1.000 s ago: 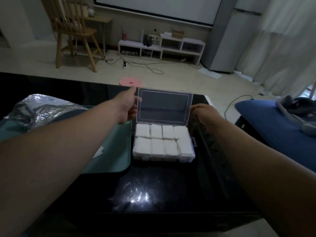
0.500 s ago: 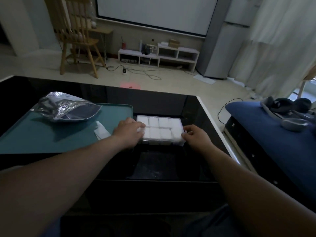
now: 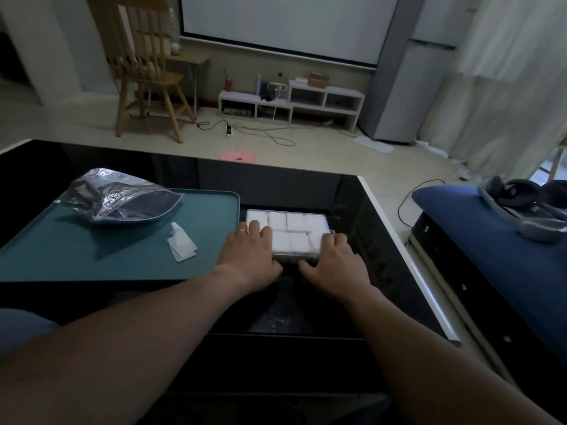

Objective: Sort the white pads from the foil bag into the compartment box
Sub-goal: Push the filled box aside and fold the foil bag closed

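Two bare hands are laid on the compartment box (image 3: 288, 234), which sits flat on the dark glossy bench (image 3: 362, 228) just right of a teal tray (image 3: 116, 256). The lid appears closed, and the white pads (image 3: 296, 221) are seen through it, packed in rows that fill the compartments. The left hand (image 3: 250, 256) is spread palm-down over the box's near-left corner, fingers extended onto the lid and a ring worn on one finger; nothing is enclosed in its grip. The right hand (image 3: 336, 260) is placed flat on the near-right corner, fingers likewise extended, with nothing enclosed in its grip either (both thumbs are set at the front edge of the box, where any latch is hidden from view).

On the tray, the foil bag (image 3: 119, 199) is lying on its side toward the far-left part, its mouth open toward the right. A few loose white pieces (image 3: 181, 245) are found on the tray between the bag and the left hand, apart from both; whether they are pads or wrappers cannot be told. A blue cushioned surface (image 3: 478, 228) carrying a grey headset (image 3: 521, 207) is noted to the right of the bench.
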Demonstrator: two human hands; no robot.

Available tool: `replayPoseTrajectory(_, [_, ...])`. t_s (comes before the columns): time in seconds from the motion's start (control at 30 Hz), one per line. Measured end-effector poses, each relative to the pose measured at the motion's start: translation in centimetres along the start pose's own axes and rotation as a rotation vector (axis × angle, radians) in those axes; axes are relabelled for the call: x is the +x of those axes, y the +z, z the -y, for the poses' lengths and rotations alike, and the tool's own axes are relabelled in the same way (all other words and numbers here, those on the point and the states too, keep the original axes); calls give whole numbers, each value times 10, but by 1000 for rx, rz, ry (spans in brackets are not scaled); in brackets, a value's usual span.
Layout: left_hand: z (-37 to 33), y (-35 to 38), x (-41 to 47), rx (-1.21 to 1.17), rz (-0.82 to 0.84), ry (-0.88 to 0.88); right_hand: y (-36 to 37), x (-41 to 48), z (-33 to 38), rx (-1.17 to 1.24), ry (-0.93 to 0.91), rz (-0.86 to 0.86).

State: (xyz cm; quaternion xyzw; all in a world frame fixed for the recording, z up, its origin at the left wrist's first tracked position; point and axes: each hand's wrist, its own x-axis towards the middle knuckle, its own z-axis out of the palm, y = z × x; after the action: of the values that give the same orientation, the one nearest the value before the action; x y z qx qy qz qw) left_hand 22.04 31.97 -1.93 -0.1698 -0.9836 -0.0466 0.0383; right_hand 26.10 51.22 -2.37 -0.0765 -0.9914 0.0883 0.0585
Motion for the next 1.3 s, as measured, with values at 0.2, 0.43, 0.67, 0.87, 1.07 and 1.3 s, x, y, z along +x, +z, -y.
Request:
replayPoseTrajectory(0.2, [-22,15,6,-12,-24,-123,12,4,19,-30,87,-16])
replayPoseTrajectory(0.43, [-31,14,8,-52,-8,-188,9,8,26,-5,114,50])
replayPoseTrajectory(0.67, [-24,18,7,-21,9,-125,-16,12,-4,63,-27,147])
replayPoseTrajectory(0.87, [-17,18,7,38,37,-52,-25,11,-14,82,-88,142])
replayPoseTrajectory(1.07, [29,18,13,81,28,200,-27,10,-17,114,-94,149])
replayPoseTrajectory(1.3, [46,13,20,-16,-15,311,-33,16,-24,138,-98,197])
